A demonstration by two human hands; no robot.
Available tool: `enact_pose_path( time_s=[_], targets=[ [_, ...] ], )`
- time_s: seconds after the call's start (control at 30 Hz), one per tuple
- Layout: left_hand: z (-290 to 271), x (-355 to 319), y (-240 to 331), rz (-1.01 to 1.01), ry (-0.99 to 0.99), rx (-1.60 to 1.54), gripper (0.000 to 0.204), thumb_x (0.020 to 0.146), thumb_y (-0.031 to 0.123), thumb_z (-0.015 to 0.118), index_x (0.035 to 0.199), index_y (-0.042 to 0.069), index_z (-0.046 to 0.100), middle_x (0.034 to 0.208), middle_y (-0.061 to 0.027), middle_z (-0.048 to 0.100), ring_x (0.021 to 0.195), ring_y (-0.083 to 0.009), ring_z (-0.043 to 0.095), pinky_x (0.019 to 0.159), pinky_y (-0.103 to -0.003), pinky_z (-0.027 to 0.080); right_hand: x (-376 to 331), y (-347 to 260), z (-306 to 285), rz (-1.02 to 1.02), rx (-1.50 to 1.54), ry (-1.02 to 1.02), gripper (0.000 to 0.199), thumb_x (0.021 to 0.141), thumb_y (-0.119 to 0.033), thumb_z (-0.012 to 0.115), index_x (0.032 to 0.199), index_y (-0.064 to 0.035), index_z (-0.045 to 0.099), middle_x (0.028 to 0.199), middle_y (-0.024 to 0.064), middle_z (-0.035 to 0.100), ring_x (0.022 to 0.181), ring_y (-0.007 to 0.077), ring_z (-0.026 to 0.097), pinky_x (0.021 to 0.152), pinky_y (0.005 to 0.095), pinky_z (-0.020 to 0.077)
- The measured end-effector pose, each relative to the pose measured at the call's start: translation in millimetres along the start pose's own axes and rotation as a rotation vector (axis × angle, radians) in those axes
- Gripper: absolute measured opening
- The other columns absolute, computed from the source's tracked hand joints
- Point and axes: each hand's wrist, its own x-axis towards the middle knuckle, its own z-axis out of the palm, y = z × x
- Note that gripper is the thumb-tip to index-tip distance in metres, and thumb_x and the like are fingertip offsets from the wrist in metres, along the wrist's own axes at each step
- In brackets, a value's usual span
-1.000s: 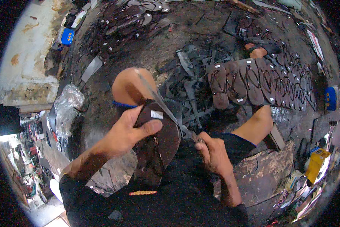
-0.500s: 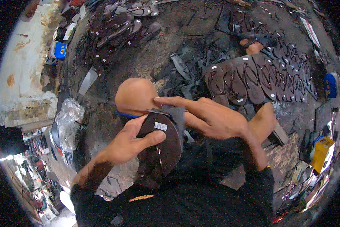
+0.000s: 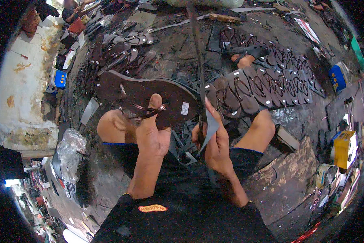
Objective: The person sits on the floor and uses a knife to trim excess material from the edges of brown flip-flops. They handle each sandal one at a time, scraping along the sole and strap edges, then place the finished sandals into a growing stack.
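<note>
A dark brown flip-flop [image 3: 147, 90] with a white sticker at one end lies sideways in front of me. My left hand [image 3: 152, 135] is closed on it, thumb over the top beside the shiny strap and fingers hidden beneath the sole. At the stickered end, my right hand [image 3: 217, 148] is closed on a thin grey-black strip [image 3: 211, 126] right against the sole's edge. A long dark band [image 3: 197, 48] rises from there to the top of the picture. Whether the right fingers also hold a tool is hidden.
Rows of finished-looking flip-flops [image 3: 267, 87] lie on the right, with a person's sandalled foot [image 3: 244, 60] beside them. More flip-flops [image 3: 127, 50] are piled far left. Crumpled clear plastic [image 3: 70, 152] lies left, a yellow box [image 3: 344, 150] right. Dark scraps [image 3: 182, 148] lie between my knees.
The flip-flop has turned from upright near my chest to sideways and farther out. My right hand has come from beyond its end to grip the strip at its edge.
</note>
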Motion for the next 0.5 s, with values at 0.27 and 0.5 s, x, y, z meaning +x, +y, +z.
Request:
enact_pose_path(
  time_s=[0.27,0.5],
  targets=[
    [-9,-28,8,-0.294,0.090,-0.298,0.033,0.093,0.019,0.073,0.122,0.007,0.063,0.111,-0.0084,0.072,0.097,-0.0236,0.071,0.086,-0.039,0.061,-156,21,-61,0.245,-0.601,-0.068,0.033,0.105,-0.036,0.051,0.103,-0.0058,0.064,0.070,0.0138,0.060,0.058,0.0298,0.061,0.057,0.0383,0.0480],
    [-52,-55,-5,-0.193,0.025,0.309,0.048,0.086,0.004,0.078,0.130,0.007,0.060,0.118,-0.0069,0.066,0.103,-0.0232,0.067,0.085,-0.038,0.060,-72,-2,-74,0.315,-0.718,-0.310,0.030,0.103,-0.039,0.054,0.104,-0.0097,0.057,0.075,0.0232,0.064,0.073,0.0481,0.063,0.063,0.0569,0.0467]
  ],
)
